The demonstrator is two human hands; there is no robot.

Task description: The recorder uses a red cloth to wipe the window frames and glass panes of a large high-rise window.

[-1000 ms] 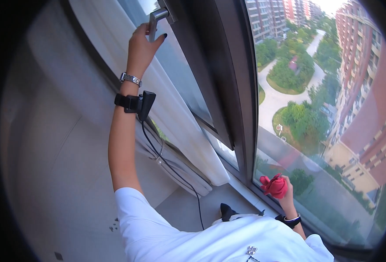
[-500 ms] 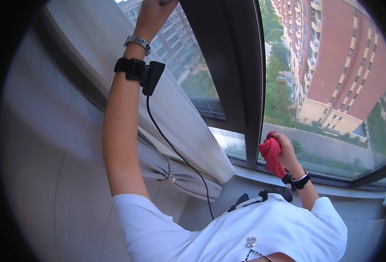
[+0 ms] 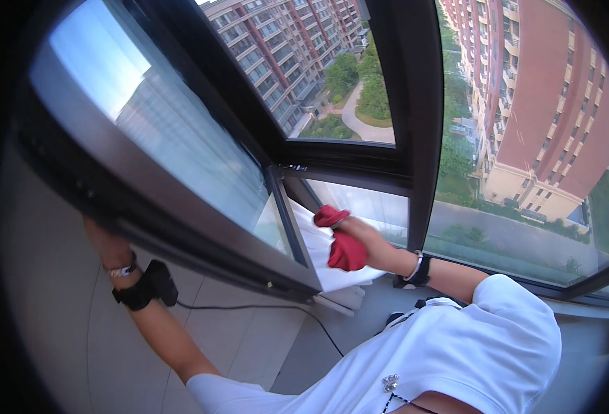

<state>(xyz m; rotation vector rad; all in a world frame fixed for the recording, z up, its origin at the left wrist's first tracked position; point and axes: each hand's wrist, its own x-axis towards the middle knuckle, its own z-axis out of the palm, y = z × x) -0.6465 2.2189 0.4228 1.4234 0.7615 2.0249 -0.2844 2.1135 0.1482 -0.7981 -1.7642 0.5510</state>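
Observation:
A dark-framed window sash (image 3: 173, 207) stands swung inward on the left, with sky and buildings mirrored in its glass. My left hand (image 3: 106, 243) is at the sash's outer, room-side edge; the frame hides its fingers, so their grip does not show. In my right hand (image 3: 370, 241) is a bunched red cloth (image 3: 348, 250), gripped with part of it hanging below the fingers. This hand is blurred by motion and hovers in front of the lower window pane (image 3: 387, 210), near the sash's hinge-side corner. I cannot tell whether the cloth touches anything.
Past the dark window frame (image 3: 422, 124) are brick buildings, trees and a path far below. A pale curtain (image 3: 311, 238) shows beneath the sash's corner. A black cable (image 3: 249, 306) runs from the device on my left wrist toward my body. Pale floor tiles (image 3: 228, 345) lie below.
The window has opened inward, its sash swinging left and toward me. My left hand moved from the top down to the lower left. My right hand carried the red cloth left.

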